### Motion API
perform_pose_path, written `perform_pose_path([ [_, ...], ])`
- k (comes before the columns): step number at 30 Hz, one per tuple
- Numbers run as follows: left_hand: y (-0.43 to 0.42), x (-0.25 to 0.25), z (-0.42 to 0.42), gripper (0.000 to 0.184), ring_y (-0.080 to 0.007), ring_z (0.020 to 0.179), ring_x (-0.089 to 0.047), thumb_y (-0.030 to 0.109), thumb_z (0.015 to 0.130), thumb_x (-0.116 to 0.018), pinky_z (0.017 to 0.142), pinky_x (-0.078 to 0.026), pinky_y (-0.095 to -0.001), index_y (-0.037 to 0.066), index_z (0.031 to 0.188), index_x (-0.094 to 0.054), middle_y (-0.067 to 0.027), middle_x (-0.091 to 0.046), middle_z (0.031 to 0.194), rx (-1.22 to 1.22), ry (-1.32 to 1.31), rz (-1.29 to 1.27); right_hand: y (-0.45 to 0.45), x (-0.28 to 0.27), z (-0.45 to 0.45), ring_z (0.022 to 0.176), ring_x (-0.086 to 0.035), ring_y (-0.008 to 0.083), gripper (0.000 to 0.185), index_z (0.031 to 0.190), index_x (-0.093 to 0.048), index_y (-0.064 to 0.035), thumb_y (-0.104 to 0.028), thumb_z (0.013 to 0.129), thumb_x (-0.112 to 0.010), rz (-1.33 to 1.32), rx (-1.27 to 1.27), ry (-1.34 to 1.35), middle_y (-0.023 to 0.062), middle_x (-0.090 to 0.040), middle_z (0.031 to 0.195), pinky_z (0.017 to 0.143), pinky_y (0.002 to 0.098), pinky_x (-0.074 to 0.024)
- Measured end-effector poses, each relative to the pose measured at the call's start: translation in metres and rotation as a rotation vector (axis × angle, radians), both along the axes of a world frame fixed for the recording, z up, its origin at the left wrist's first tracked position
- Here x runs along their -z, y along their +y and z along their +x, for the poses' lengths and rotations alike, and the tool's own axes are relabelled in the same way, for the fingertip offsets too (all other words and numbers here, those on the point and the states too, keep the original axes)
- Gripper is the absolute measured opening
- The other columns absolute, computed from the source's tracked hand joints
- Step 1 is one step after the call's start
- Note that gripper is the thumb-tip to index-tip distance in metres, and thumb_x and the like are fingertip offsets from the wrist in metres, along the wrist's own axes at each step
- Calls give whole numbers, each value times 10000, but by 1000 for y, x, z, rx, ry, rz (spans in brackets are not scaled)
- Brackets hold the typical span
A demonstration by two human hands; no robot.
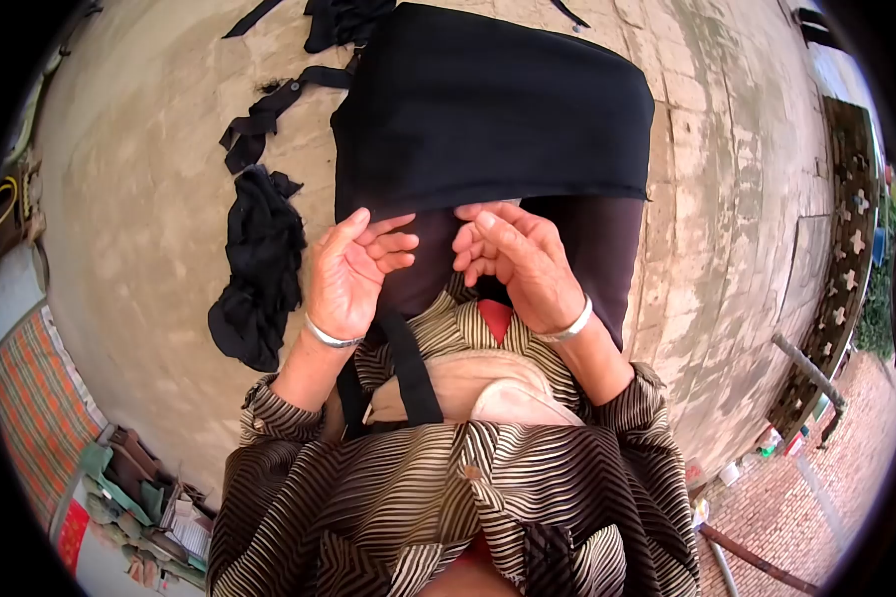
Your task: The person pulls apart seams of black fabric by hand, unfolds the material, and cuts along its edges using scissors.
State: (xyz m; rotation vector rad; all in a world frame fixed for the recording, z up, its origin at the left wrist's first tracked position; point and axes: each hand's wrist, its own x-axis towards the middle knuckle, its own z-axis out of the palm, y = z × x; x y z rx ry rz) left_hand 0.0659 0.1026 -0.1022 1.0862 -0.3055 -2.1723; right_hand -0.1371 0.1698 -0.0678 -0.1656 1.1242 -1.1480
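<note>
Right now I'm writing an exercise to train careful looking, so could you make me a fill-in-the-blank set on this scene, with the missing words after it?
1. The large cloth over the person's legs is ____ in colour.
2. The person's shirt is patterned with ____.
3. A bracelet circles the wrist by the left hand; another circles the ____ wrist.
4. A crumpled dark scrap lies beside the legs, on the person's ____ side.

Missing words: black; stripes; right; left.
</note>
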Motion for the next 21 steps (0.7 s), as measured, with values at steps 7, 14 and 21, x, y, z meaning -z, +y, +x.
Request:
perform_pose_path([
  [7,-8,-4,4,178,-281,742,-710,179,968,-548,630,-597,-353,23,888,-575,-276,-675,970,73,-58,-94,-15,19,17,567,-586,116,275,872,-670,49,-213,933,-613,5,-16,142,71,-626,674,530,231,-470],
  [14,-12,2,7,247,-272,669,-699,225,979,-533,602,-580,-335,8,863,-555,-244,-687,857,79,-212,-140,8,26,2,496,-553,107,152,740,-667,10,-57,822,-557,40,-245,214,71,-603,590,474,260,-432],
  [21,-12,2,16,369,-299,688,-702,284,986,-476,623,-574,-359,3,760,-555,-282,-673,865,72,-173,-191,32,10,-10,639,-577,275,188,670,-588,-68,-161,807,-677,-251,-729,1716,90,-561,693,606,380,-444],
])
